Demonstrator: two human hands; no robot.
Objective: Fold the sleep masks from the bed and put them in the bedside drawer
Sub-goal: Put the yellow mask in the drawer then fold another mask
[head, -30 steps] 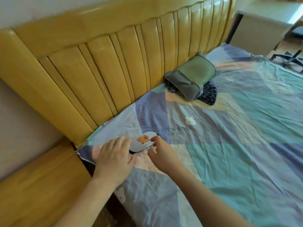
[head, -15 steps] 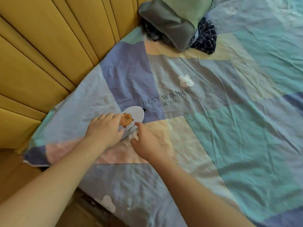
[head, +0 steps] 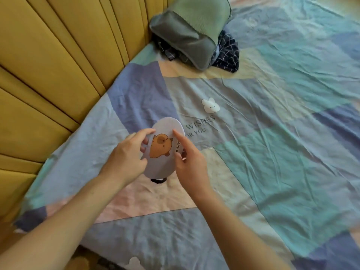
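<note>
The bed sheet (head: 272, 152), a patchwork of blue, teal, pink and cream panels, fills most of the view and meets the yellow padded headboard (head: 58, 65) at left. A grey-green pillow (head: 191, 30) lies against the headboard at top, on a dark checked cloth (head: 228, 53). A small white rabbit-shaped item (head: 210, 106) lies on the sheet beside printed lettering.

The sleep mask (head: 162, 149) is folded into a pale oval with a brown cartoon animal on its upper face. It is held above the sheet, near the headboard side of the bed. Its long axis runs from the person toward the pillow, tilted slightly right at the far end. A dark strap loop (head: 158, 180) hangs below its near end.

The left hand (head: 126, 158) grips the mask's left edge, fingers curled closed around it. The right hand (head: 191, 162) pinches the right edge, index finger extended along the upper face.
</note>
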